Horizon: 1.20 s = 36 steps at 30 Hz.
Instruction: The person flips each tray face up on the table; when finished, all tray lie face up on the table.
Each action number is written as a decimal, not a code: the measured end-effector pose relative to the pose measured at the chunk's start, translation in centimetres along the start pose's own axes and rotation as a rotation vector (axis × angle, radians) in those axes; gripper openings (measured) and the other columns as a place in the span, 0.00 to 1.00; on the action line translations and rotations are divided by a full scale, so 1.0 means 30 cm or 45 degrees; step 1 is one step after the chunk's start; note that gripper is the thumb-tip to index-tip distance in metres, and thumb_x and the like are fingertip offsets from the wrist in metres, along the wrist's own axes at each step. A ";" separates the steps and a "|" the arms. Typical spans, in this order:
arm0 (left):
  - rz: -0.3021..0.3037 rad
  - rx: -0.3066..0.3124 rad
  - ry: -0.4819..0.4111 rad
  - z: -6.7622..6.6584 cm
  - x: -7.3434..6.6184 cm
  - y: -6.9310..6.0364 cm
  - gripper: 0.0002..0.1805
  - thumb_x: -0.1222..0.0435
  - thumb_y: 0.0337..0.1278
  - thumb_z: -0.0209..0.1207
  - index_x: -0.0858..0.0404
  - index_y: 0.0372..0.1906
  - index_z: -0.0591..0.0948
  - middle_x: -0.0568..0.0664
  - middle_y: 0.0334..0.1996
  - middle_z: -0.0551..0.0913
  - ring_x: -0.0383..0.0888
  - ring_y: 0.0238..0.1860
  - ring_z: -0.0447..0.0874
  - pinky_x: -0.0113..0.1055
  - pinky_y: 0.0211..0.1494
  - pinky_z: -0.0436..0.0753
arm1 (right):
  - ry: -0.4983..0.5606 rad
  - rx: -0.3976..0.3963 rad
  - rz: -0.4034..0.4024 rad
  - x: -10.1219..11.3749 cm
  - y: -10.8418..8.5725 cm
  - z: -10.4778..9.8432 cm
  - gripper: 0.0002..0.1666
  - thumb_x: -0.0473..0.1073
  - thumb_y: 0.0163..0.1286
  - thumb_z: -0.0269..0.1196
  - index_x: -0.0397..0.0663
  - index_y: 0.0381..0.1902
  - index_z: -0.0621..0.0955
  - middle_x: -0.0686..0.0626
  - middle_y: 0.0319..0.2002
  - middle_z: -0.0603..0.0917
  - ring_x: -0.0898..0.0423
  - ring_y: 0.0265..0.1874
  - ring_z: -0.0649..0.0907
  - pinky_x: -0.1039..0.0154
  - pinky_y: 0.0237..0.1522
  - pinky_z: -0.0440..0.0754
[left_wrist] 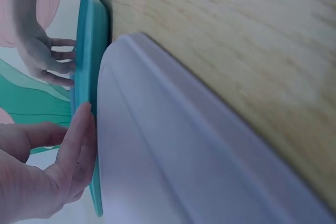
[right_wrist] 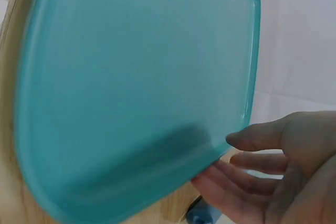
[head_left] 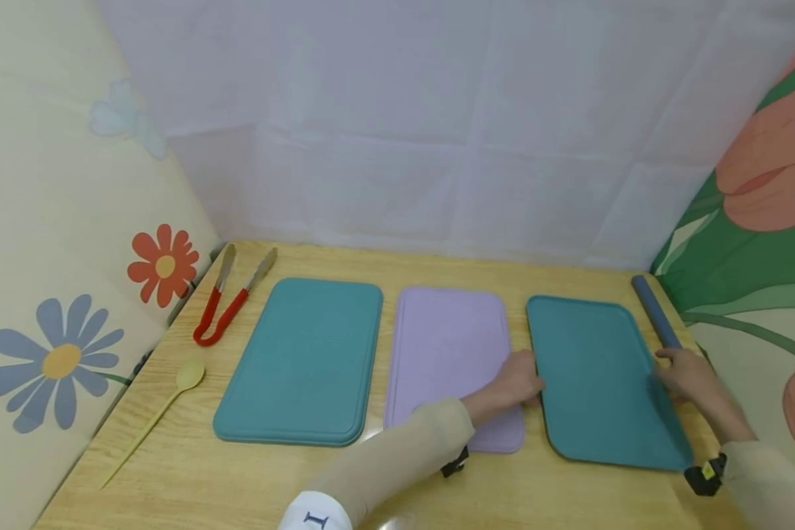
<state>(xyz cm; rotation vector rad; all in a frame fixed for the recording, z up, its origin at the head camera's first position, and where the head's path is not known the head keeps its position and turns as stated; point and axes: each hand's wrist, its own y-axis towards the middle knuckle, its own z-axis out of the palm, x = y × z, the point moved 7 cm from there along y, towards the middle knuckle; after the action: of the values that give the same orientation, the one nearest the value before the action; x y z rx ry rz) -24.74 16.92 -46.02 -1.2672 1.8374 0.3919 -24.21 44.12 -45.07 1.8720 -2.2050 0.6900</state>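
beige fabric sleeve (head_left: 404,453) leads to the left hand (head_left: 518,379), grip unclear, at a smooth teal rectangular tray (head_left: 599,383) beside a lilac rectangular board (head_left: 447,331); the right hand (head_left: 692,377) pinches the tray's right rim. probably a two-sided hold; moving it calls for level support.

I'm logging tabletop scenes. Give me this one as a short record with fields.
Surface: wooden table
Left hand: touches left edge of right teal tray
Right hand: pinches that tray's right edge
Middle: purple tray
Left of middle: left teal tray
Far left: tongs, spread; spoon nearer
Far right: blue rod
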 end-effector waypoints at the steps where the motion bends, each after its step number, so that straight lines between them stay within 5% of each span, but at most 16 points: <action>1: 0.008 -0.007 0.027 -0.008 -0.003 -0.001 0.03 0.77 0.53 0.59 0.68 0.29 0.78 0.50 0.11 0.79 0.41 0.12 0.80 0.25 0.15 0.75 | -0.051 -0.035 -0.015 0.014 -0.002 -0.008 0.28 0.37 0.67 0.51 0.13 0.56 0.66 0.23 0.39 0.77 0.47 0.23 0.83 0.54 0.24 0.83; 8: 0.135 -0.034 0.120 -0.046 -0.012 -0.019 0.15 0.74 0.55 0.57 0.70 0.50 0.78 0.48 0.16 0.77 0.37 0.12 0.72 0.27 0.16 0.72 | -0.187 -0.259 -0.064 0.106 -0.025 -0.015 0.24 0.39 0.68 0.51 0.21 0.52 0.73 0.28 0.39 0.81 0.44 0.25 0.81 0.54 0.19 0.75; 13: 0.225 -0.097 0.258 -0.090 -0.017 -0.034 0.23 0.73 0.56 0.56 0.68 0.59 0.77 0.51 0.33 0.84 0.39 0.26 0.75 0.27 0.32 0.79 | -0.118 -0.363 -0.177 0.186 -0.038 -0.003 0.21 0.37 0.67 0.54 0.23 0.49 0.76 0.28 0.37 0.82 0.42 0.26 0.82 0.56 0.17 0.74; 16: 0.259 -0.141 0.311 -0.119 -0.018 -0.045 0.22 0.73 0.59 0.53 0.70 0.60 0.75 0.54 0.43 0.84 0.41 0.40 0.80 0.29 0.46 0.80 | -0.080 -0.356 -0.171 0.219 -0.038 0.009 0.20 0.39 0.68 0.54 0.25 0.50 0.77 0.28 0.39 0.83 0.39 0.28 0.83 0.53 0.17 0.76; 19: 0.291 -0.183 0.320 -0.145 -0.014 -0.056 0.22 0.72 0.62 0.52 0.70 0.61 0.74 0.56 0.46 0.82 0.45 0.47 0.81 0.31 0.50 0.80 | -0.052 -0.333 -0.174 0.248 -0.036 0.023 0.21 0.39 0.69 0.54 0.25 0.50 0.77 0.27 0.40 0.82 0.39 0.30 0.83 0.51 0.20 0.77; 26: 0.296 -0.222 0.306 -0.203 0.011 -0.070 0.23 0.70 0.62 0.55 0.68 0.62 0.74 0.56 0.49 0.81 0.49 0.51 0.79 0.35 0.53 0.79 | 0.004 -0.307 -0.244 0.307 -0.037 0.055 0.20 0.38 0.69 0.54 0.24 0.50 0.78 0.28 0.40 0.83 0.40 0.32 0.84 0.51 0.26 0.80; 36: 0.239 -0.326 0.424 -0.276 0.078 -0.084 0.25 0.68 0.61 0.57 0.69 0.63 0.73 0.58 0.57 0.76 0.53 0.58 0.74 0.42 0.59 0.77 | 0.046 -0.321 -0.284 0.356 -0.033 0.080 0.21 0.38 0.70 0.54 0.26 0.54 0.76 0.29 0.40 0.82 0.42 0.30 0.83 0.51 0.27 0.79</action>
<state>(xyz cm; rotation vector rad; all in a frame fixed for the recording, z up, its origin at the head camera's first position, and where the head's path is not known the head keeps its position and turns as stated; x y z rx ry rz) -26.66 8.92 -42.44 -1.4005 2.2548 0.5599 -24.98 33.45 -42.53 1.9163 -1.9175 0.3836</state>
